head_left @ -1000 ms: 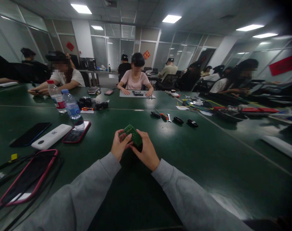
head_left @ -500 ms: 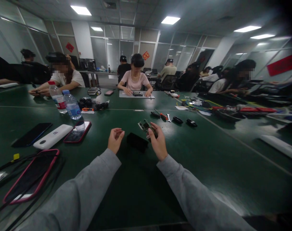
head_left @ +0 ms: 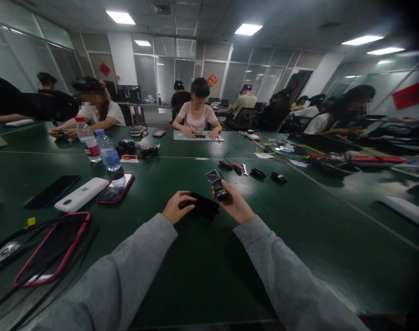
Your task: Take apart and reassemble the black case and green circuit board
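My right hand (head_left: 238,204) holds a green circuit board (head_left: 222,191), with a small square screen (head_left: 212,175) at its upper left end. Its thumb presses along the board's right side. My left hand (head_left: 179,207) is at the left end of a black case (head_left: 205,207); the curled fingers and thumb close round that end. The case sits tilted between both hands, low over the green table (head_left: 195,266), and its inside is too dark to make out.
Beyond the board are a screwdriver (head_left: 237,168), a wrench (head_left: 244,169) and black pieces (head_left: 258,173). Phones (head_left: 54,250), a white power bank (head_left: 81,195), cables and bottles (head_left: 108,152) stand or lie on the left. A person (head_left: 198,115) works across the table.
My left hand has moved right and reached the black case. My right hand has turned the circuit board, so its screen now faces me more. The view has shifted slightly.
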A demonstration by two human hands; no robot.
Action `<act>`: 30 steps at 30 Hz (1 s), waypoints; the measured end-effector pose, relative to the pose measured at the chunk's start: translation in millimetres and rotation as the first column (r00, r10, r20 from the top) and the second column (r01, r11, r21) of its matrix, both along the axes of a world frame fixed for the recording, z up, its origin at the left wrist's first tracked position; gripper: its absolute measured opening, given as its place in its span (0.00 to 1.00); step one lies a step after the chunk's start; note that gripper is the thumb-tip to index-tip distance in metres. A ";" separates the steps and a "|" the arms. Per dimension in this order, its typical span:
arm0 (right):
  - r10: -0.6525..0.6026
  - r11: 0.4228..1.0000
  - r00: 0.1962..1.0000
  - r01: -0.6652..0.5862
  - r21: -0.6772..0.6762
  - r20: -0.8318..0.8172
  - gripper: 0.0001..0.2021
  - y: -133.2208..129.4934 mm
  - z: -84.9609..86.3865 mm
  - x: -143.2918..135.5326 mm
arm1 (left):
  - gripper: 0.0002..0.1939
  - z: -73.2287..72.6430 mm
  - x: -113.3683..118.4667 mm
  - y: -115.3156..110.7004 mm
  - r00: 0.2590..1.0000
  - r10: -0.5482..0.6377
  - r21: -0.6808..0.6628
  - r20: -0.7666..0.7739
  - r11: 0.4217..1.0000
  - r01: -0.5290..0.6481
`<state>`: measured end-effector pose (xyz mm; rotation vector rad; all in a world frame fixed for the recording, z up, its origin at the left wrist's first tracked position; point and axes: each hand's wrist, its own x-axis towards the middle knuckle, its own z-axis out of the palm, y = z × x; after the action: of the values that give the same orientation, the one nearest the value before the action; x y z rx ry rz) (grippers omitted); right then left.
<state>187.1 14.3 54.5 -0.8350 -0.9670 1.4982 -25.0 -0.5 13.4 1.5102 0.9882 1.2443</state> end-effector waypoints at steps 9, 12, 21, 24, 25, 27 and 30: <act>-0.137 0.960 0.941 0.048 0.277 0.311 0.25 -11.2 -0.3 -13.2 | 0.15 6.5 6.9 -2.3 0.950 0.258 -0.058 0.177 0.966 -0.252; -0.046 0.974 0.963 -0.016 0.227 0.267 0.23 -13.0 0.8 -14.3 | 0.15 6.6 6.4 -2.4 0.941 0.280 -0.077 0.190 0.960 -0.270; 0.153 0.980 0.965 -0.175 0.090 0.213 0.19 -15.4 1.2 -11.8 | 0.15 -3.6 5.1 2.8 0.960 0.232 -0.125 0.158 0.969 -0.213; 0.073 0.959 0.908 -0.177 0.222 0.413 0.22 -21.8 3.1 -16.1 | 0.17 -3.8 5.0 5.5 0.956 0.217 -0.140 0.195 0.971 -0.192; 0.011 0.939 0.877 -0.175 0.297 0.480 0.23 -23.7 3.0 -17.6 | 0.18 -3.0 5.3 5.6 0.954 0.212 -0.149 0.212 0.972 -0.183; -0.179 0.870 0.793 -0.149 0.470 0.582 0.23 -26.6 0.9 -20.5 | 0.20 -0.8 6.7 4.1 0.949 0.202 -0.179 0.242 0.971 -0.161; -0.509 0.719 0.590 -0.110 0.687 0.627 0.23 -28.9 -5.8 -23.7 | 0.21 3.5 12.3 -2.0 0.938 0.217 -0.252 0.270 0.956 -0.148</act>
<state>163.4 -14.7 48.7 -1.0240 -1.8513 0.3708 -12.8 -2.5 16.9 1.0357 1.0480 1.3885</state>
